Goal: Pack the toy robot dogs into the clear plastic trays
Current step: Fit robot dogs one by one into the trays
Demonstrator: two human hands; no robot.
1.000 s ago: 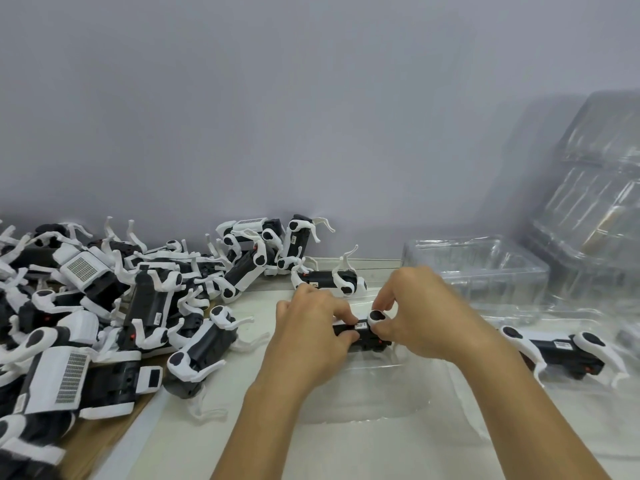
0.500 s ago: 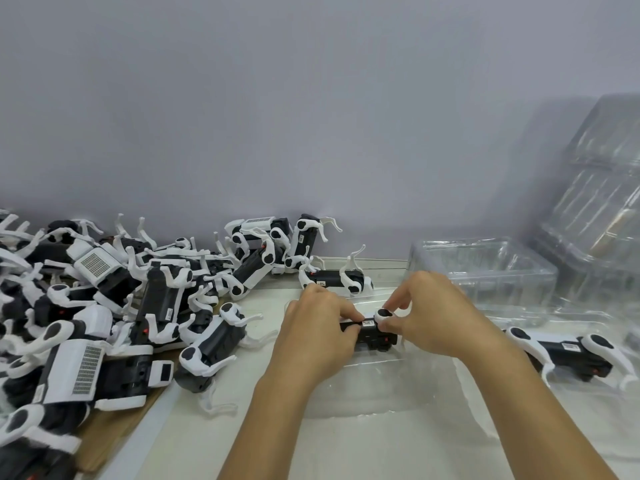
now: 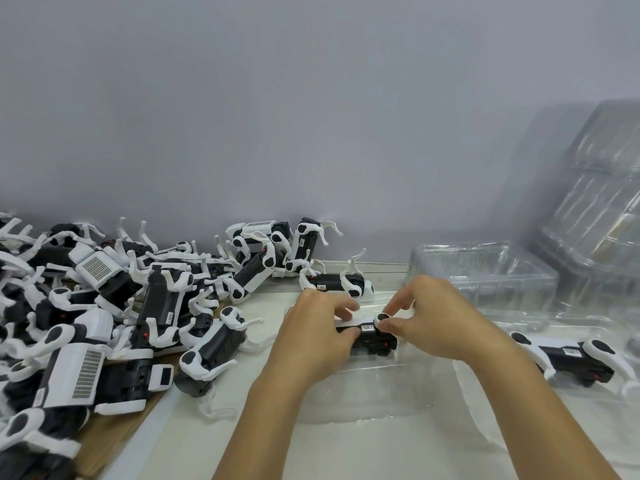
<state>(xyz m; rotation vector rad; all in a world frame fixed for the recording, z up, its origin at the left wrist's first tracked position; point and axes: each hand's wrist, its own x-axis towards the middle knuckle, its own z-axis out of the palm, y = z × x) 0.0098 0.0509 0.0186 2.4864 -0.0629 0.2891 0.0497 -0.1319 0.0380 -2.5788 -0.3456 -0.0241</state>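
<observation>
A black-and-white toy robot dog (image 3: 372,338) is held over a clear plastic tray (image 3: 367,393) by both hands: its near end is gripped by the left hand (image 3: 317,336), and a white leg joint is pinched by the right hand (image 3: 433,320). A heap of robot dogs (image 3: 114,306) is piled at the left. Another dog (image 3: 571,358) is seen at the right, and empty trays (image 3: 485,275) are stacked behind.

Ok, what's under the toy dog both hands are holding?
Under the toy dog, gripped by the left hand and right hand, lies a clear plastic tray on the table. The hands and dog cover the tray's pocket below, so any contact stays unseen.
</observation>
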